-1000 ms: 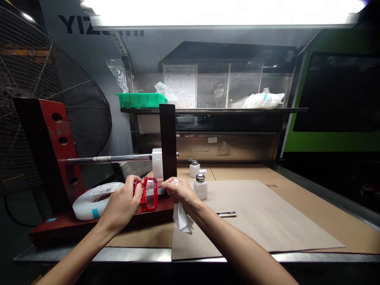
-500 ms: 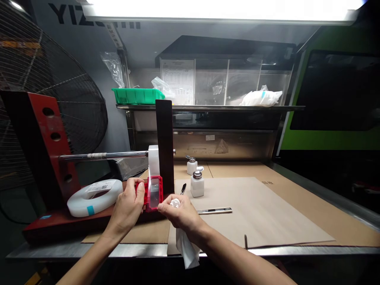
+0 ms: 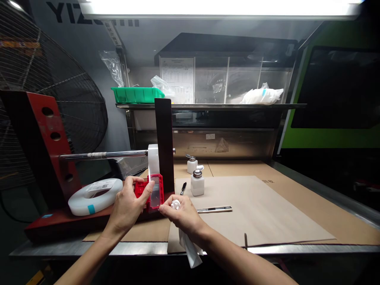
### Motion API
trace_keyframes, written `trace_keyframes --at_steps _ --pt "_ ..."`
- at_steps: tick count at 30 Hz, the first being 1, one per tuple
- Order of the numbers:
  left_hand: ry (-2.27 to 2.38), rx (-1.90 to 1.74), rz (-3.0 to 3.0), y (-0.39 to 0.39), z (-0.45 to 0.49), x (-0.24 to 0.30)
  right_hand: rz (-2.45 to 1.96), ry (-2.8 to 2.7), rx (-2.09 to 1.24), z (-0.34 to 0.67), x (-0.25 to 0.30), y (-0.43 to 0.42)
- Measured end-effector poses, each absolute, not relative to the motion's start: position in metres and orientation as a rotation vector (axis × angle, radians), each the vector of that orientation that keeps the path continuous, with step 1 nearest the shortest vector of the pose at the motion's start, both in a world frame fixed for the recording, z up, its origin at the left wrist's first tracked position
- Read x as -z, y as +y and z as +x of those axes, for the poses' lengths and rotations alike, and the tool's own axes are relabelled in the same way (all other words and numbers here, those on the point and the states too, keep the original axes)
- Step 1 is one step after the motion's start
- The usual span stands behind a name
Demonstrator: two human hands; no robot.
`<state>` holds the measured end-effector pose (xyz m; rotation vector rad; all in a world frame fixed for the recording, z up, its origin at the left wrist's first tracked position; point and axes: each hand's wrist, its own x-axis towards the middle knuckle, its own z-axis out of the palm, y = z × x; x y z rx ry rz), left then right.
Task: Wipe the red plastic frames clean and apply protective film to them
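My left hand (image 3: 128, 204) is closed on a red plastic case (image 3: 161, 188), its thumb pressed on the clear film (image 3: 155, 197) over the case's face. This film runs down from a narrow roll (image 3: 153, 158) on the metal rod. My right hand (image 3: 185, 215) is closed around a crumpled white cloth (image 3: 190, 251) that hangs below it. Its thumb and forefinger meet at the case's lower right corner; whether they also pinch the film's end I cannot tell.
A red stand (image 3: 55, 136) carries the rod (image 3: 124, 154), with a large film roll (image 3: 97, 198) on its base. Right of it are two white dispenser bottles (image 3: 197, 186) (image 3: 192, 166), a black pen-like tool (image 3: 183, 188) and a utility knife (image 3: 215, 209). A shelf (image 3: 208, 106) holds a green tray (image 3: 138, 95).
My left thumb has moved right, from the case's edge onto the film. The case has shifted slightly, and the hanging cloth has swung a little to the right.
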<state>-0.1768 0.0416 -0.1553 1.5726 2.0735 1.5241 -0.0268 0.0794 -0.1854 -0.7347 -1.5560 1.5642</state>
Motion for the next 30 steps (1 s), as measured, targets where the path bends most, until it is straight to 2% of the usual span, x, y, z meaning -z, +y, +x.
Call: trace_keyframes --at_steps 26,30 --pt "2.161 -1.519 1.552 0.0413 -0.1778 0.1544 -0.764 -1.626 -1.541 -0.0271 0.1843 0.081" --pt "2.16 -1.552 1.551 0.0435 -0.178 0.1561 -0.725 -1.728 -1.398 -0.0239 0.1843 0.0838"
